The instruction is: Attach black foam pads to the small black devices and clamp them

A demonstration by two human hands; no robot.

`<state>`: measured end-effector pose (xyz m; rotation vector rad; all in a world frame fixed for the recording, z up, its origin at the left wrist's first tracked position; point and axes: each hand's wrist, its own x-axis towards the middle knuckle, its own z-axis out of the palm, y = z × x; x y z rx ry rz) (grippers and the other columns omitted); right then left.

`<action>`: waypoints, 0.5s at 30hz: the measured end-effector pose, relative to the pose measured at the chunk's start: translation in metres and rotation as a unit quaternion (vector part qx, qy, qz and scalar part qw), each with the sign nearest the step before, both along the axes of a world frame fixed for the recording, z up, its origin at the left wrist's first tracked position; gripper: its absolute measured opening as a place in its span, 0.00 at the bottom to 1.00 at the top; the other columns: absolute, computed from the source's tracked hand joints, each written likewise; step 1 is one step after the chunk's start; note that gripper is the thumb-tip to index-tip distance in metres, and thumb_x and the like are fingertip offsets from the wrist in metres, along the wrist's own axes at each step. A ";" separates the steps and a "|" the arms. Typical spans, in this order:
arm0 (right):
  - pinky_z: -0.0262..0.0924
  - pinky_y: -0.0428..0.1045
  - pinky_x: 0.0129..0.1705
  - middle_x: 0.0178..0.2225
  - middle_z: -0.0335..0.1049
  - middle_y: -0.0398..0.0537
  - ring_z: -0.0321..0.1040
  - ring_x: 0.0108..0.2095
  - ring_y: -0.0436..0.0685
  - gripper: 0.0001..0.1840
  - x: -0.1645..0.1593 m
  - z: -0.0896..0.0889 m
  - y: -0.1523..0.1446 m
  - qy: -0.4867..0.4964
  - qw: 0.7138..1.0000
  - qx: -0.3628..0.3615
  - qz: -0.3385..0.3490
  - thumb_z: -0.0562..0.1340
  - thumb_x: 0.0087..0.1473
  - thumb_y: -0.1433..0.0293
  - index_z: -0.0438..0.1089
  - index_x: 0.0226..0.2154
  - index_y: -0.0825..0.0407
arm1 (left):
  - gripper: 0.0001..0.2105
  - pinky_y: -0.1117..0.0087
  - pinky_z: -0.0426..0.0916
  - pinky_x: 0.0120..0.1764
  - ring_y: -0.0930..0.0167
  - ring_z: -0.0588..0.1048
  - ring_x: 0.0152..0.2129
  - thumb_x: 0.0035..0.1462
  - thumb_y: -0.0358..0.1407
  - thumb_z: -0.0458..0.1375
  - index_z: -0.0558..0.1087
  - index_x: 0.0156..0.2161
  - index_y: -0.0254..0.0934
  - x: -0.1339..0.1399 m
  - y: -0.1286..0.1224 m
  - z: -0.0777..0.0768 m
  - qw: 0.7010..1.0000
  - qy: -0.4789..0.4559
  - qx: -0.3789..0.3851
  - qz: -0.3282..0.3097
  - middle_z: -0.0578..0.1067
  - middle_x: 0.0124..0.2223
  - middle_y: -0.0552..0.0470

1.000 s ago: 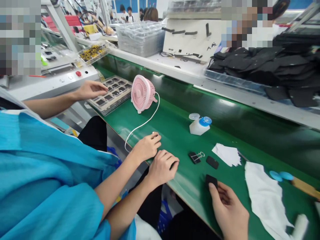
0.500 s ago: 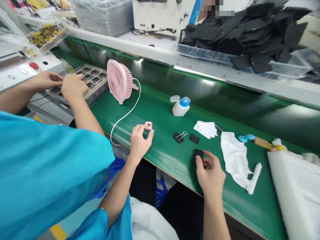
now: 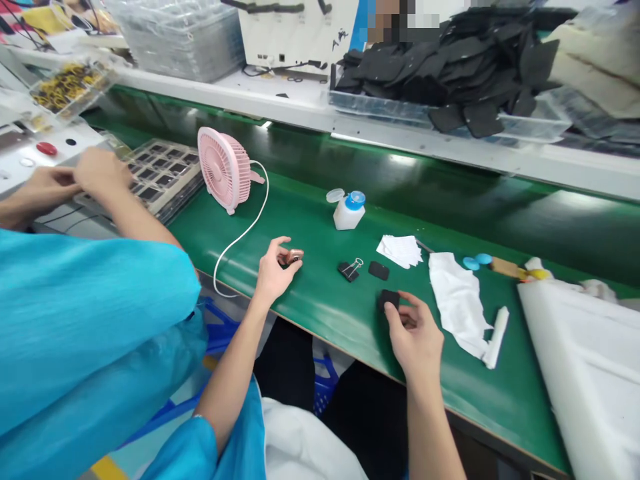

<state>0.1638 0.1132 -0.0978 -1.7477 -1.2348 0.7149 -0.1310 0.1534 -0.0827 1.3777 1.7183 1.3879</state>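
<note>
Green bench (image 3: 315, 310): layout

Head view: left hand (image 3: 276, 272) pinches a small pinkish part (image 3: 295, 256) between thumb and fingers, over the bench; right hand (image 3: 414, 337) pinches a black block (image 3: 387, 299) between thumb and fingers, near the front edge; a clip (image 3: 349, 271) lies between the hands, a flat black piece (image 3: 379, 270) just right of it; a bottle (image 3: 349, 217) stands behind the clip.

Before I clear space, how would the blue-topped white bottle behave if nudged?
The bottle would probably slide or tip rather than roll, given its flat-sided body. It looks plastic, so likely light. Its clear lid stands open, so any contents might spill.
</note>
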 end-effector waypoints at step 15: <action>0.58 0.46 0.23 0.26 0.72 0.41 0.66 0.22 0.51 0.21 -0.008 0.022 -0.033 0.322 0.944 0.047 0.060 0.74 0.52 0.56 0.72 0.43 0.49 | 0.07 0.68 0.76 0.43 0.67 0.81 0.39 0.57 0.31 0.70 0.84 0.42 0.41 0.078 -0.081 0.045 0.976 -0.091 0.096 -0.175 0.80 0.42 0.48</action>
